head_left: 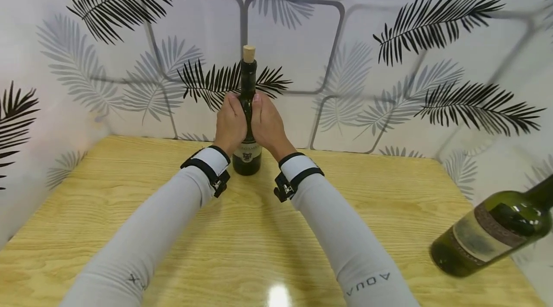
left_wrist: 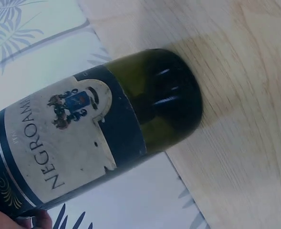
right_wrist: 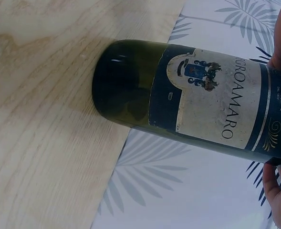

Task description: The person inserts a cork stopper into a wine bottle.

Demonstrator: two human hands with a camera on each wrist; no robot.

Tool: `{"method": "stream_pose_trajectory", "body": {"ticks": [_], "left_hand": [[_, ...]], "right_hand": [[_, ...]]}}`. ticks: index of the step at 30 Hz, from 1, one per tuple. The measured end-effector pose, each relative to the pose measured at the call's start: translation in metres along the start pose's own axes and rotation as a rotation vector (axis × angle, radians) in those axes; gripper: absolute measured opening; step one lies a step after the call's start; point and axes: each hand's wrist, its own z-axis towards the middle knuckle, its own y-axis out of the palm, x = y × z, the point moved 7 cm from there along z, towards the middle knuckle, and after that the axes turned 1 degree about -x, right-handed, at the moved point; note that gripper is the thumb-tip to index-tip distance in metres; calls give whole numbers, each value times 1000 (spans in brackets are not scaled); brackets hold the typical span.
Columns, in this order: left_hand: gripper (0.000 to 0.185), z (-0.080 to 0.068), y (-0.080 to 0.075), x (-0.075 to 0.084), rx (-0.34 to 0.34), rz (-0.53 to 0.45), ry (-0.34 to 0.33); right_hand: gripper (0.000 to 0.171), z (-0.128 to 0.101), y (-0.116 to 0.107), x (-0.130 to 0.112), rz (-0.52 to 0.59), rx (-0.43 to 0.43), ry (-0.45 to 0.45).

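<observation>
Both hands, left (head_left: 230, 123) and right (head_left: 268, 124), are clamped around a corked bottle (head_left: 248, 105) standing upright on the table (head_left: 242, 230); another bottle (head_left: 492, 230) at four o'clock.

I wear long, snug sleeves of pale grey on both arms, my left sleeve (head_left: 142, 230) printed with a small dark "X" mark and my right sleeve (head_left: 345, 235) with the dark letters "AQUA". A black strap with a buckle-like clasp circles each wrist over a white cuff, the left strap (head_left: 207, 170) and the right strap (head_left: 295, 177).
</observation>
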Motion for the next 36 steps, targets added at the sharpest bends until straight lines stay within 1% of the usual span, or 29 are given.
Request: {"method": "stream_pose_trajectory", "body": {"ticks": [2,5,7,9,11,12,14,17,19,21,22,24,28,30,31,33,36], "left_hand": [[46,1,-3,2,-3,48,16],[46,2,-11,3,1,152,37],[45,3,-19,3,9,197,43],[44,2,-30,3,5,214,53],[44,-2,-44,0,-14,226,62],[44,-7,-51,-2,-37,239,68],[45,-18,-67,-9,-114,289,75],[49,-44,-88,-19,-285,419,76],[51,-64,-98,-26,-408,513,88],[51,-83,-107,-31,-505,592,107],[50,-91,-110,-32,-536,615,123],[46,-106,-116,-33,-573,643,154],[32,-128,-122,-28,-597,656,226],[26,-138,-124,-29,-629,676,242],[26,-144,-125,-30,-659,684,243],[32,-156,-126,-37,-740,708,210],[52,-177,-127,-52,-878,773,103]], "right_hand": [[44,1,-1,-2,-43,-7,0],[47,-1,-4,-6,-184,-38,10],[48,-5,-11,-8,-276,-59,20],[50,-11,-23,-10,-338,-73,32],[50,-19,-38,-11,-354,-70,30],[51,-23,-48,-11,-356,-65,26],[51,-33,-67,-10,-367,-58,10],[50,-54,-94,-5,-413,-66,-11],[50,-69,-112,1,-454,-72,-21],[50,-82,-128,6,-495,-73,-38],[49,-87,-136,7,-518,-61,-59],[47,-98,-152,10,-566,-30,-96],[42,-116,-182,8,-673,54,-196],[41,-124,-196,7,-713,91,-231],[42,-128,-204,5,-728,113,-246],[43,-135,-221,2,-758,152,-258],[46,-145,-251,-7,-800,257,-311]]}}
